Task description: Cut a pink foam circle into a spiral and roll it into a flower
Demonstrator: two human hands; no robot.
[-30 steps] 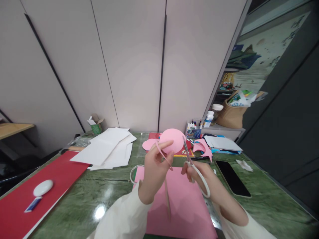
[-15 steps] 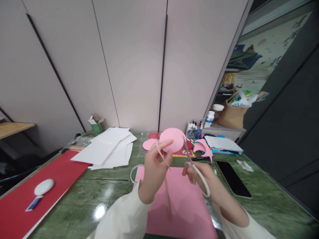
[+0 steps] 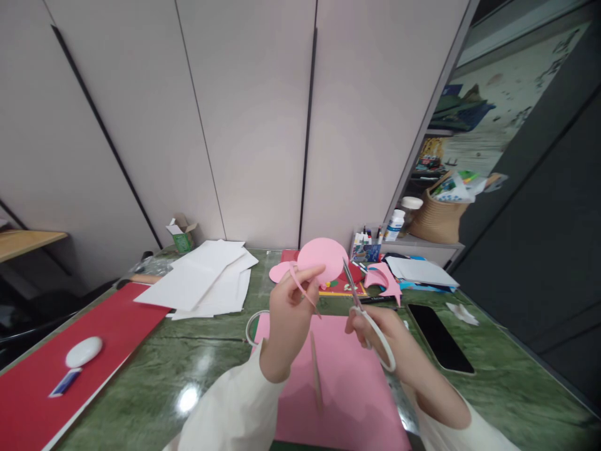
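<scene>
A round pink paper disc (image 3: 323, 257) is pinched in my left hand (image 3: 291, 326), held up above the table. A thin pink paper strip (image 3: 300, 285) curls across the fingers of that hand. My right hand (image 3: 380, 329) grips white-handled scissors (image 3: 385, 347), their blades pointing up at the right edge of the disc. Whether the blades touch the paper I cannot tell. Below both hands lies a large pink paper sheet (image 3: 347, 388), with a narrow strip (image 3: 316, 376) on it. Behind the disc is a smaller pink oval (image 3: 280, 272).
White papers (image 3: 201, 275) and a red sheet (image 3: 84, 369) bearing a white oval object (image 3: 83, 352) lie left. To the right are a black phone (image 3: 441, 338), a curved pink offcut (image 3: 384, 279) and a pen holder (image 3: 366, 247). A tape roll (image 3: 251, 329) sits beside the pink sheet.
My left hand has moved slightly left with the disc, which also rose a little. The scissors stay near the disc's right edge, almost unmoved.
</scene>
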